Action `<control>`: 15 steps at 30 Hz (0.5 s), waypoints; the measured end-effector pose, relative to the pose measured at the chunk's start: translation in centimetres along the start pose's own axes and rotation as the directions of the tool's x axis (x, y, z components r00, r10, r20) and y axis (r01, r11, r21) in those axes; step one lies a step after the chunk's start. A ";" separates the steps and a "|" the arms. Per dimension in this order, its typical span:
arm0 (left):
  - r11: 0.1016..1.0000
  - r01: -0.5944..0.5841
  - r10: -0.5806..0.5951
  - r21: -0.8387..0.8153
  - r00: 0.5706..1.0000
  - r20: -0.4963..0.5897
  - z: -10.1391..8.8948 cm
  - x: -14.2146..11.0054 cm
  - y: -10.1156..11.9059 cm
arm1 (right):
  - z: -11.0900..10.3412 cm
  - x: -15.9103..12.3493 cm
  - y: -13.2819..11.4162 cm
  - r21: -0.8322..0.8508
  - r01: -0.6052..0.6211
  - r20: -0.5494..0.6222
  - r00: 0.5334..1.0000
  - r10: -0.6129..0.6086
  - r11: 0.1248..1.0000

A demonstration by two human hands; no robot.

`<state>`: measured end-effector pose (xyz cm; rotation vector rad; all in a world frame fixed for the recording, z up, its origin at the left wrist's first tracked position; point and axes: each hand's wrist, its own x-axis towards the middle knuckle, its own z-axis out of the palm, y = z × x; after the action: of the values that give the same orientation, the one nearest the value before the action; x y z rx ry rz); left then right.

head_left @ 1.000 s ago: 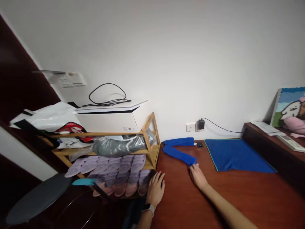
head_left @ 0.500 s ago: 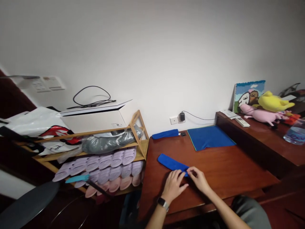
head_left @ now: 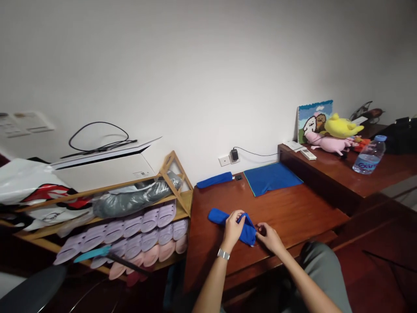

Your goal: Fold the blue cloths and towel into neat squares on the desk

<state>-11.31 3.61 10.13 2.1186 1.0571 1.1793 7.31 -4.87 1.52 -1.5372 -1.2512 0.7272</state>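
A long folded blue cloth (head_left: 217, 216) lies on the wooden desk, its right part bent up into a loose loop. My left hand (head_left: 233, 228), with a watch band at the wrist, grips the raised layer between thumb and fingers. At the cloth's right end, my right hand (head_left: 271, 239) has thumb and index finger curved and slightly apart, the thumb close to or touching the edge. Further back on the desk are a folded blue cloth strip (head_left: 215, 179) and a blue cloth spread flat (head_left: 272, 178).
To the left, a wooden rack (head_left: 185, 202) holds rows of purple and pink slippers (head_left: 150, 219), with a white box (head_left: 107, 169) on top. A higher desk section at right carries plush toys (head_left: 342, 126), a remote (head_left: 308, 154) and a water bottle (head_left: 370, 156). A plugged-in charger (head_left: 234, 154) is on the wall.
My left hand has lifted part of the cloth into a loop, and the cloth's right end now spreads wider. My right hand has drawn slightly apart from the left. The view has turned right.
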 end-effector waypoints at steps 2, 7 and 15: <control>1.000 -0.002 0.002 -0.010 1.000 0.006 -0.3 0.2 0.7 | 0.6 -0.1 -0.6 0.073 -0.020 0.055 0.998 0.016 0.997; 0.999 -0.008 0.011 -0.039 0.998 0.067 -0.3 0.6 1.9 | 0.1 0.4 -3.3 0.266 0.066 0.121 0.988 -0.101 0.962; 0.972 -0.022 0.048 0.233 0.994 -0.103 1.1 -3.7 2.4 | -1.0 3.9 -6.4 0.238 0.019 0.094 0.995 -0.042 0.971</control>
<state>-10.62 -0.82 9.46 2.2787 1.2652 1.2526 7.06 -1.62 8.30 -1.2986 -1.2095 0.9072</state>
